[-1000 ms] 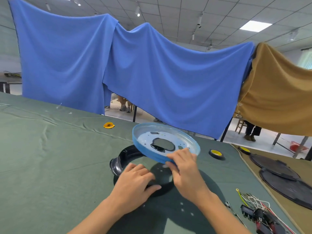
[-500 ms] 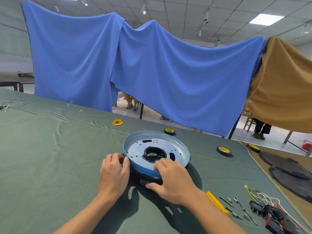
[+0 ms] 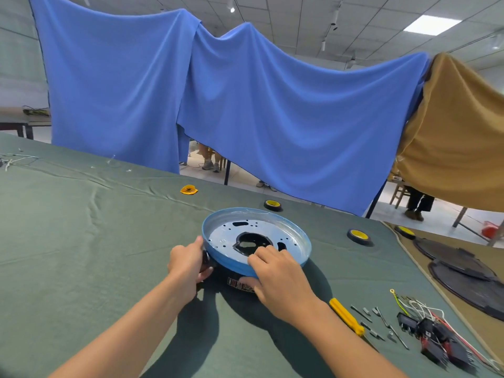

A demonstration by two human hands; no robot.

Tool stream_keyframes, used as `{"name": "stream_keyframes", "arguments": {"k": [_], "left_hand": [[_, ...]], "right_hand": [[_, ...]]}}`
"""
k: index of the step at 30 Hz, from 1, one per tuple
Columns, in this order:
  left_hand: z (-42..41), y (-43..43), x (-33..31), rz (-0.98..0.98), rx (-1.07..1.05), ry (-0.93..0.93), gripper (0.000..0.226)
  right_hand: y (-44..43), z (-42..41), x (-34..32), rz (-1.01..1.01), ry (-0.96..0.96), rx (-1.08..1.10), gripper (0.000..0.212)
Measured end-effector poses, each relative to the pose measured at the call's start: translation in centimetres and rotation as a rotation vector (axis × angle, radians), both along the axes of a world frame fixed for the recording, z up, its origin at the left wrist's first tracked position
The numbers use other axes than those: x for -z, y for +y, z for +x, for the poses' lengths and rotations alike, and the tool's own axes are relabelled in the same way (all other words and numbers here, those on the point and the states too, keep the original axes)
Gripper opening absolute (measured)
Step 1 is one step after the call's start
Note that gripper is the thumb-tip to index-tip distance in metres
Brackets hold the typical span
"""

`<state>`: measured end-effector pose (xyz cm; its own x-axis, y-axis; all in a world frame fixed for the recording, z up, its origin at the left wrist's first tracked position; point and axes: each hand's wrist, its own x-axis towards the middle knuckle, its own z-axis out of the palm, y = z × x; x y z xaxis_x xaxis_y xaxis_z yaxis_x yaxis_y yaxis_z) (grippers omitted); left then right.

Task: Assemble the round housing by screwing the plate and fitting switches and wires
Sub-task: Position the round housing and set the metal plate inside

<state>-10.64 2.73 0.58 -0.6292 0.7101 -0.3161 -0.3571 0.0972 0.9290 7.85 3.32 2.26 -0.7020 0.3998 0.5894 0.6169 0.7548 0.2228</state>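
A round blue plate [image 3: 234, 263] with a silvery inside and a dark middle hole lies on top of the black round housing [image 3: 240, 283] on the green cloth. My left hand [image 3: 186, 261] grips the left side, fingers curled round the black housing under the plate's rim. My right hand [image 3: 275, 271] holds the plate's near rim, fingers over the edge onto the silvery face, thumb below against the housing. A yellow-handled screwdriver [image 3: 346, 320], loose screws [image 3: 380, 323] and black switches with wires [image 3: 433, 336] lie at the right.
Rolls of tape [image 3: 272, 205] [image 3: 359, 236] sit behind the plate, a third [image 3: 405, 231] at the cloth's edge. A yellow scrap [image 3: 188, 190] lies farther back. Dark round covers [image 3: 461, 271] lie on the brown surface at right. Blue and brown cloths hang behind.
The plate was tilted up above the housing; it has come down flat onto it. My left hand moved from the housing's near edge to its left side.
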Motion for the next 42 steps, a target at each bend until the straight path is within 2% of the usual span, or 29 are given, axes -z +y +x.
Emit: {"name": "stream_keyframes", "arguments": {"k": [3,5,7,11,13,16,19,21,23,26,29,31,33,36,38,39,40,42], "left_hand": [[0.5,0.2,-0.2,-0.021,0.031,0.125,0.027],[1.5,-0.1,-0.6,-0.045,0.071,0.248,0.032],[2.7,-0.3,-1.1,-0.05,0.053,0.37,0.031],[4.8,-0.7,-3.4,0.228,-0.163,0.456,0.019],[5.5,-1.3,-4.8,0.399,-0.256,0.662,0.016],[6.0,-2.2,-5.8,0.593,-0.353,1.094,0.014],[6.2,-2.7,-6.3,0.676,-0.46,1.553,0.013],[6.1,-2.8,-6.3,0.735,-0.499,1.683,0.026],[6.2,-3.0,-6.2,0.798,-0.502,1.734,0.035],[6.6,-3.1,-5.4,0.832,-0.407,1.884,0.022],[6.9,-2.8,-4.3,0.808,-0.312,2.011,0.022],[7.0,-2.7,-3.8,0.786,-0.258,2.086,0.017],[7.1,-2.7,-3.6,0.754,-0.205,2.174,0.015],[7.7,-2.8,-3.5,0.755,-0.071,2.287,0.028],[8.3,-2.8,-3.6,0.74,-0.007,2.368,0.042],[8.6,-2.8,-3.6,0.717,0.02,2.408,0.045],[8.8,-2.8,-3.5,0.69,0.045,2.446,0.043],[9.1,-2.8,-3.2,0.648,0.101,2.506,0.033]], "right_hand": [[0.3,1.0,-0.6,-0.007,0.316,0.03,0.029],[0.3,1.7,-1.4,-0.136,0.631,0.062,0.028],[0.2,2.4,-2.0,-0.246,0.841,0.082,0.036],[-0.3,4.1,-2.5,-0.431,1.171,0.098,0.035],[-0.4,5.0,-2.9,-0.513,1.39,0.064,0.026],[-0.3,6.0,-3.6,-0.639,1.707,0.021,0.01],[0.0,6.1,-3.1,-0.86,1.92,0.057,0.015],[0.0,5.5,-1.9,-1.019,1.971,0.099,0.02],[-0.1,4.6,-0.7,-1.167,1.986,0.146,0.028],[-0.1,3.5,0.6,-1.338,1.983,0.214,0.026],[0.0,3.2,1.8,-1.409,1.817,0.343,0.027],[0.1,3.8,2.1,-1.393,1.559,0.455,0.033],[0.1,4.9,1.8,-1.318,1.217,0.534,0.039],[-0.1,6.5,0.8,-1.144,0.663,0.706,0.04],[0.0,7.1,0.5,-1.001,0.43,0.753,0.031],[0.1,7.3,0.3,-0.95,0.411,0.745,0.026],[0.3,7.4,0.1,-0.919,0.474,0.724,0.024],[0.8,7.8,-0.6,-0.944,0.822,0.618,0.03]]}}
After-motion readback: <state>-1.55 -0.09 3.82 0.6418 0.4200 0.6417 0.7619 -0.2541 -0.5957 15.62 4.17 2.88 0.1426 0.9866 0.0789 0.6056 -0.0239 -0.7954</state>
